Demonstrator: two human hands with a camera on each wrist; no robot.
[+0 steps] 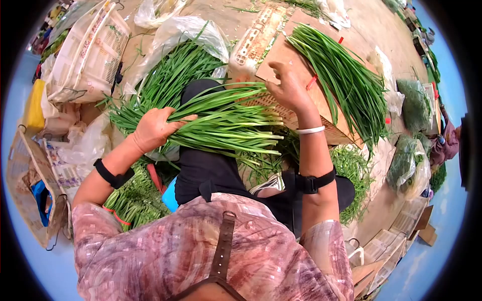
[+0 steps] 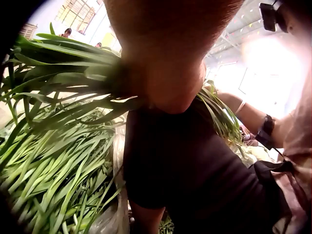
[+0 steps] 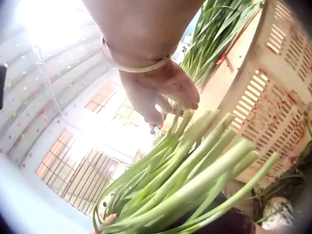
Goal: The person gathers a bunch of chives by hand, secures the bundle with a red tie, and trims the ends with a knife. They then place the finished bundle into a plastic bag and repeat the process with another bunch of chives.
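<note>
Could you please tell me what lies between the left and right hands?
The head view shows the bunch of green stalks between the left hand and the right hand, its pale ends toward the latter.

Head view: looks steeply down past the patterned shirt (image 1: pixel 211 251), wide and round-edged, taking in both arms and the surrounding floor (image 1: pixel 374 22). Left wrist view: very close to the left hand (image 1: pixel 155 129), looking across the dark-trousered thigh (image 2: pixel 190 165) toward the right forearm (image 1: pixel 315 153). Right wrist view: close, past the right hand (image 1: pixel 291 86), tilted, with ceiling (image 3: pixel 29 117) behind. All three share the green bunch (image 1: pixel 226 123); head and right wrist share the slotted crate (image 3: pixel 273 87).
</note>
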